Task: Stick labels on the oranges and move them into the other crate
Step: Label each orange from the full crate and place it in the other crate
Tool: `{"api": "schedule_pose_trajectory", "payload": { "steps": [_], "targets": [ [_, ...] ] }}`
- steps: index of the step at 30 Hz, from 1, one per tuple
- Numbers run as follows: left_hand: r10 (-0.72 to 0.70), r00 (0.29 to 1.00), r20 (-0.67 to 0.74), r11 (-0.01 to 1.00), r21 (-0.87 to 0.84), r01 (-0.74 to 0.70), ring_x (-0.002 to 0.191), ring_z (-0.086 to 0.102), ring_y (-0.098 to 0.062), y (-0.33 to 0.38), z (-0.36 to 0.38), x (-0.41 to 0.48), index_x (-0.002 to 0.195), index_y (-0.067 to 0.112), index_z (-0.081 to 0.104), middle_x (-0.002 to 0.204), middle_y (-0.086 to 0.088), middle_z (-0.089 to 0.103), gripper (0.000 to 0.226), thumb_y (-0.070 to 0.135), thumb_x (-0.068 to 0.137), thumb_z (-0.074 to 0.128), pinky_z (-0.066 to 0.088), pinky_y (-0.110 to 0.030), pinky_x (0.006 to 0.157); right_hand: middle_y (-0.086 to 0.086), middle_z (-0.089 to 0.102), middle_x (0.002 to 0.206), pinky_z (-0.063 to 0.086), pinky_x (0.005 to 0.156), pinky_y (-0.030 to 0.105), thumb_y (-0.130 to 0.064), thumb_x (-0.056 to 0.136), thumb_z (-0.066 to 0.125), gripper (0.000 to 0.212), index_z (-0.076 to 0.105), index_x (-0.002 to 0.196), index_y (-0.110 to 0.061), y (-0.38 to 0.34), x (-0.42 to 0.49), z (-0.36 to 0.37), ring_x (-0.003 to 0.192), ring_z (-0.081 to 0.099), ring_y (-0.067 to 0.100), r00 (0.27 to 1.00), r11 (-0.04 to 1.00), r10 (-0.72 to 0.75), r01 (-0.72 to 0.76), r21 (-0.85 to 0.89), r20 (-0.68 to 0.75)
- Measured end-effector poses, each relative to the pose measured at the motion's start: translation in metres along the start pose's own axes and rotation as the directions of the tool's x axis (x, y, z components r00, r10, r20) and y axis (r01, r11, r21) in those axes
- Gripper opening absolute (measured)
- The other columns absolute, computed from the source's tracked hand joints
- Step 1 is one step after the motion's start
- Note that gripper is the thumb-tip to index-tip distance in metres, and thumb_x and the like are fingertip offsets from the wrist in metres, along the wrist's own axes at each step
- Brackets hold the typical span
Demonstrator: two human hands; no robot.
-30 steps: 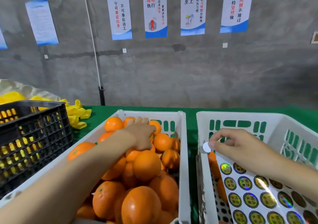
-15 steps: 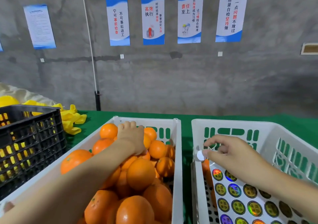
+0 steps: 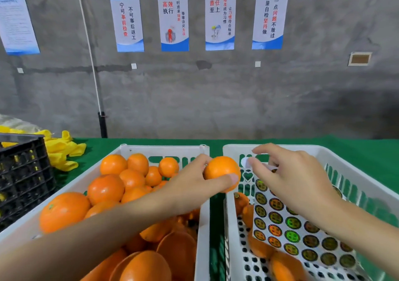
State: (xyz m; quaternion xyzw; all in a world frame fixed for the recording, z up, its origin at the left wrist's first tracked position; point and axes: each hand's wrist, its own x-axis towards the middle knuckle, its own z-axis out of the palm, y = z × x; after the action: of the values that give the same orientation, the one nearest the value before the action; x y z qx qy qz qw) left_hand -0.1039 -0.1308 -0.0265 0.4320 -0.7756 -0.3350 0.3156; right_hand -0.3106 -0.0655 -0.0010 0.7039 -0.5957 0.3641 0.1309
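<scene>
My left hand (image 3: 190,185) grips one orange (image 3: 220,170) and holds it up over the gap between the two white crates. The left crate (image 3: 121,153) is heaped with oranges (image 3: 105,189). My right hand (image 3: 291,177) pinches a small round white label (image 3: 245,162) at its fingertips, just right of the held orange. A sheet of round shiny labels (image 3: 287,226) lies tilted in the right crate (image 3: 336,157), over several oranges (image 3: 241,200) on its perforated floor.
A black slatted crate (image 3: 23,172) stands at the left edge, with yellow foam nets (image 3: 60,149) behind it on the green table cloth (image 3: 95,149). A grey concrete wall with posters (image 3: 174,17) rises behind the table.
My left hand has lifted an orange out of the left crate and carried it right, up to the gap. My right hand with the label has risen toward it.
</scene>
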Motion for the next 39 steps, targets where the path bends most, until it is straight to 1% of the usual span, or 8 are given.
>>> {"api": "schedule_pose_trajectory", "payload": {
  "steps": [4, 9, 16, 24, 28, 33, 36, 39],
  "targets": [
    [0.059, 0.998, 0.03, 0.992, 0.112, -0.062, 0.098, 0.063, -0.002, 0.0, 0.007, -0.008, 0.118, 0.052, 0.042, 0.111, 0.022, 0.058, 0.066, 0.084, 0.063, 0.061, 0.058, -0.033, 0.089, -0.008, 0.07, 0.065, 0.053, 0.055, 0.032, -0.052, 0.091, 0.044, 0.037, 0.072, 0.105, -0.032, 0.0, -0.002, 0.002, 0.061, 0.066, 0.016, 0.992, 0.993, -0.108, 0.103, -0.063, -0.071],
    [0.118, 0.99, 0.074, 0.955, 0.265, -0.134, 0.11, 0.053, -0.008, 0.002, 0.01, -0.01, 0.129, 0.049, 0.037, 0.121, 0.017, 0.051, 0.068, 0.078, 0.073, 0.062, 0.051, -0.039, 0.096, -0.006, 0.068, 0.056, 0.046, 0.039, 0.029, -0.036, 0.093, 0.062, 0.022, 0.078, 0.085, -0.022, 0.0, -0.001, 0.004, 0.043, 0.06, 0.018, 0.915, 0.934, -0.346, 0.316, -0.165, -0.209],
    [0.173, 0.982, 0.077, 0.964, 0.193, -0.185, 0.102, 0.061, -0.006, 0.001, 0.008, -0.009, 0.119, 0.049, 0.041, 0.114, 0.021, 0.056, 0.061, 0.062, 0.073, 0.079, 0.059, -0.034, 0.084, -0.01, 0.07, 0.065, 0.05, 0.043, 0.031, -0.039, 0.095, 0.047, 0.034, 0.078, 0.091, -0.025, 0.002, -0.004, 0.008, 0.051, 0.064, 0.012, 0.848, 0.848, -0.528, 0.524, -0.075, -0.049],
    [0.228, 0.974, -0.01, 0.944, 0.249, -0.219, 0.099, 0.058, -0.002, 0.0, 0.009, -0.009, 0.116, 0.051, 0.038, 0.109, 0.026, 0.051, 0.064, 0.058, 0.071, 0.082, 0.058, -0.028, 0.082, -0.009, 0.07, 0.059, 0.05, 0.041, 0.03, -0.038, 0.092, 0.049, 0.035, 0.079, 0.1, -0.023, 0.0, -0.006, 0.007, 0.045, 0.061, 0.01, 0.845, 0.846, -0.533, 0.534, 0.003, -0.05],
    [0.239, 0.97, -0.04, 0.945, 0.237, -0.223, 0.1, 0.06, -0.006, 0.001, 0.008, -0.009, 0.119, 0.048, 0.039, 0.111, 0.023, 0.053, 0.065, 0.051, 0.072, 0.083, 0.059, -0.031, 0.082, -0.007, 0.067, 0.054, 0.046, 0.038, 0.027, -0.039, 0.09, 0.053, 0.033, 0.078, 0.103, -0.022, -0.003, -0.008, 0.006, 0.039, 0.054, 0.007, 0.842, 0.84, -0.539, 0.54, 0.059, -0.028],
    [0.253, 0.967, -0.016, 0.937, 0.252, -0.241, 0.106, 0.055, -0.005, 0.003, 0.008, -0.01, 0.125, 0.046, 0.041, 0.115, 0.022, 0.053, 0.067, 0.054, 0.073, 0.082, 0.056, -0.033, 0.089, -0.008, 0.062, 0.05, 0.045, 0.04, 0.025, -0.042, 0.093, 0.047, 0.036, 0.076, 0.109, -0.027, -0.002, -0.005, -0.001, 0.04, 0.052, 0.006, 0.886, 0.884, -0.461, 0.463, 0.069, -0.038],
    [0.236, 0.971, 0.025, 0.926, 0.298, -0.233, 0.115, 0.049, -0.008, 0.001, 0.007, -0.009, 0.129, 0.05, 0.04, 0.122, 0.018, 0.05, 0.071, 0.064, 0.07, 0.078, 0.052, -0.036, 0.096, -0.009, 0.051, 0.045, 0.039, 0.044, 0.027, -0.048, 0.095, 0.04, 0.041, 0.073, 0.075, -0.033, 0.003, -0.001, 0.0, 0.042, 0.047, 0.01, 0.912, 0.904, -0.411, 0.406, 0.135, 0.012],
    [0.187, 0.978, 0.096, 0.951, 0.232, -0.205, 0.123, 0.05, -0.015, 0.001, 0.007, -0.008, 0.129, 0.055, 0.041, 0.129, 0.014, 0.051, 0.074, 0.069, 0.066, 0.076, 0.05, -0.041, 0.101, 0.001, 0.033, 0.04, 0.035, 0.045, 0.033, -0.047, 0.098, 0.045, 0.056, 0.041, 0.048, -0.02, 0.008, 0.007, -0.004, 0.04, 0.037, 0.017, 0.965, 0.943, -0.251, 0.261, 0.205, -0.074]
  ]
}}
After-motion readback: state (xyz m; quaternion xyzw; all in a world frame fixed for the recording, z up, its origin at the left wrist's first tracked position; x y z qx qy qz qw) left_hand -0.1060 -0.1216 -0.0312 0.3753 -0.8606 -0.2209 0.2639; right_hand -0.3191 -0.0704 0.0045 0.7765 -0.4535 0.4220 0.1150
